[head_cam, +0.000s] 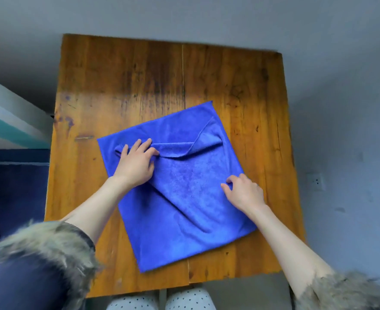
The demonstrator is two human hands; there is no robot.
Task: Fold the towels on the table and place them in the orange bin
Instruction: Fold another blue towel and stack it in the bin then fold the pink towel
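Note:
A blue towel lies spread and turned at an angle on the wooden table. One corner flap is folded in toward the middle, making a ridge across its upper part. My left hand rests on the towel's left side, thumb and fingers gripping the left end of that folded flap. My right hand is at the towel's right edge, fingertips curled and pinching the cloth there. No orange bin shows in the head view.
The table's far half is bare wood with dark stains and a seam down the middle. Grey floor surrounds it. A dark blue piece of furniture stands at the left. My knees show under the near edge.

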